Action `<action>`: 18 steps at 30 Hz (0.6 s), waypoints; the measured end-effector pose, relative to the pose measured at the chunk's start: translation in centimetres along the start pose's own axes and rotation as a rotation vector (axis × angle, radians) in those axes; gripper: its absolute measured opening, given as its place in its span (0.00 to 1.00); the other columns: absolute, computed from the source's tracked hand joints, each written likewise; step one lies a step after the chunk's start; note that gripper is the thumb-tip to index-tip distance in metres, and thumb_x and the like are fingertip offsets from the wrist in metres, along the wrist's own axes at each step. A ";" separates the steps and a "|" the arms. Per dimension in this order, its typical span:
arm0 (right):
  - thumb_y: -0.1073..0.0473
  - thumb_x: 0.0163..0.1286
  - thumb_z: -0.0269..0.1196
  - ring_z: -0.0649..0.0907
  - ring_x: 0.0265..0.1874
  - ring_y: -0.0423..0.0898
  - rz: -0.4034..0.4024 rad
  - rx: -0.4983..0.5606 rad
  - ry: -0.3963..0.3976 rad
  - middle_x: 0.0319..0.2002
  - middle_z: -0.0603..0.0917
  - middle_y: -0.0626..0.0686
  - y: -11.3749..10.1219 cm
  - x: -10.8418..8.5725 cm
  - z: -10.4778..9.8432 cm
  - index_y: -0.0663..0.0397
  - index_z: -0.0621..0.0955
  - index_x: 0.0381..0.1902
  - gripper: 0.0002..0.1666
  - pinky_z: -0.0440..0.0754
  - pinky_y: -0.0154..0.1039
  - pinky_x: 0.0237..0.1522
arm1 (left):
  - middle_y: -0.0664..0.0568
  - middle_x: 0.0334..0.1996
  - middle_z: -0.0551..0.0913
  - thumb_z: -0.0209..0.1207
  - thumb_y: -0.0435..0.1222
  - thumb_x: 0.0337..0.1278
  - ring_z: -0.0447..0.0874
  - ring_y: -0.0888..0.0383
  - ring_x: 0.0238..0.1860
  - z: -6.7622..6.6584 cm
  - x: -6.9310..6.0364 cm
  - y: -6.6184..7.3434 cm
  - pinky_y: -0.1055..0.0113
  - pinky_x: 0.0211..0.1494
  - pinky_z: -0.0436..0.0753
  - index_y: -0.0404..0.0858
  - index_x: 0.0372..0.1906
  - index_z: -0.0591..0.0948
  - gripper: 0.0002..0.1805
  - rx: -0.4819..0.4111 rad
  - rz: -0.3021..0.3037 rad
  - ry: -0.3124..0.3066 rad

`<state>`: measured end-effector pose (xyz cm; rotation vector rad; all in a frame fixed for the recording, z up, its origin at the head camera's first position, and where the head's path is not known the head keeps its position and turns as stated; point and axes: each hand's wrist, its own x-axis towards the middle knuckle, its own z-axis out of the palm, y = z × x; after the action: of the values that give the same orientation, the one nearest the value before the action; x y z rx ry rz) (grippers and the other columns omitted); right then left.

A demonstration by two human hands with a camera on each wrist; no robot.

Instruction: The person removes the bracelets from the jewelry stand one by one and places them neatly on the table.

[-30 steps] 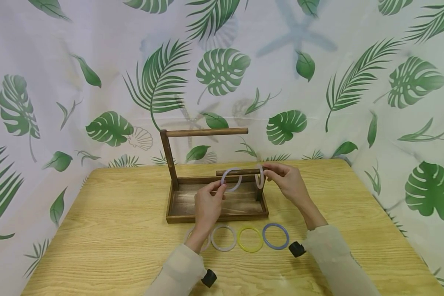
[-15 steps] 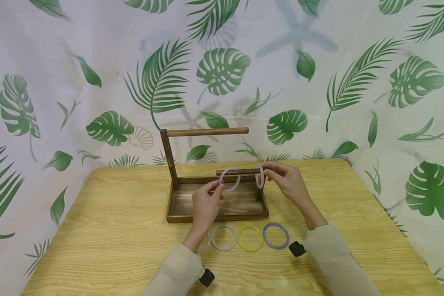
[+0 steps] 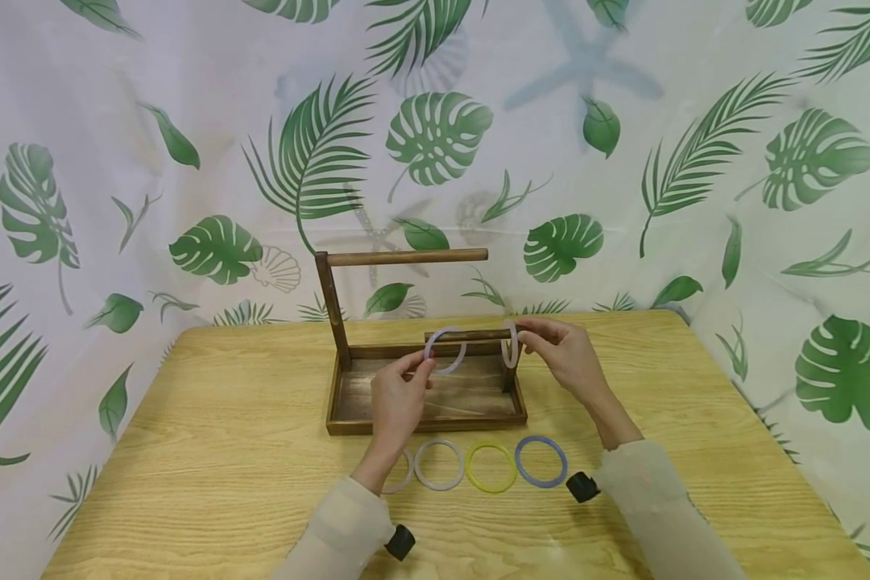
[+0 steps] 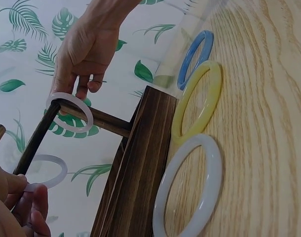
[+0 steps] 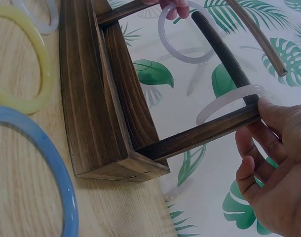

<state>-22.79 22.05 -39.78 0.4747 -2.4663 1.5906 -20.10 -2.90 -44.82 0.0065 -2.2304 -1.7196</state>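
My left hand [image 3: 397, 395] pinches a pale lavender bangle [image 5: 187, 59] between thumb and fingertips. That bangle is beside the free left end of the lower rod [image 3: 478, 336] of a dark wooden stand [image 3: 428, 424]. Whether the rod runs through it I cannot tell. A second, whitish bangle [image 5: 224, 100] hangs round the same rod at its right end, against the post. The thumb and fingers of my right hand [image 3: 569, 358] pinch this bangle's edge at the post's top; part of the grip is hidden.
On the table in front of the stand lie a blue bangle [image 3: 541, 484], a yellow bangle [image 3: 490, 489] and a white bangle [image 3: 439, 486]. Another pale bangle [image 3: 409, 467] is partly behind my left wrist. Above the tray, a higher rod [image 3: 406, 257] juts from the left post.
My left hand has drifted slightly left along the lower rod with the lavender bangle. The right hand and its bangle stay in place.
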 end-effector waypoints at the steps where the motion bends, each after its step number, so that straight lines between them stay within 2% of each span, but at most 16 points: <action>1: 0.66 0.77 0.62 0.85 0.44 0.53 0.001 -0.001 0.001 0.53 0.86 0.68 0.0 0.0 0.0 0.71 0.83 0.59 0.17 0.81 0.28 0.39 | 0.46 0.34 0.91 0.66 0.35 0.69 0.90 0.48 0.29 0.0 0.0 0.0 0.74 0.17 0.66 0.34 0.50 0.90 0.11 0.001 0.000 0.000; 5: 0.66 0.77 0.62 0.84 0.44 0.56 0.005 -0.006 0.002 0.52 0.86 0.68 -0.1 0.0 0.0 0.72 0.82 0.59 0.17 0.81 0.28 0.39 | 0.42 0.35 0.91 0.66 0.34 0.69 0.89 0.48 0.28 -0.1 0.0 0.1 0.74 0.17 0.67 0.33 0.50 0.90 0.11 -0.008 0.008 0.000; 13: 0.66 0.77 0.62 0.84 0.44 0.57 -0.005 -0.003 0.001 0.52 0.86 0.68 -0.1 0.0 0.0 0.72 0.82 0.59 0.17 0.81 0.28 0.39 | 0.41 0.31 0.90 0.66 0.36 0.69 0.86 0.59 0.25 -0.5 0.0 -0.1 0.73 0.15 0.64 0.37 0.50 0.91 0.10 -0.007 -0.004 0.003; 18: 0.66 0.77 0.62 0.84 0.45 0.59 -0.007 -0.003 0.000 0.52 0.86 0.68 0.0 0.0 0.0 0.72 0.83 0.59 0.17 0.81 0.28 0.39 | 0.47 0.28 0.89 0.66 0.36 0.69 0.83 0.60 0.22 -0.7 0.0 -0.1 0.73 0.14 0.64 0.38 0.49 0.91 0.10 0.001 -0.015 0.005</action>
<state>-22.79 22.08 -39.76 0.4828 -2.4643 1.5841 -19.91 -3.56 -44.80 0.0275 -2.2327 -1.7244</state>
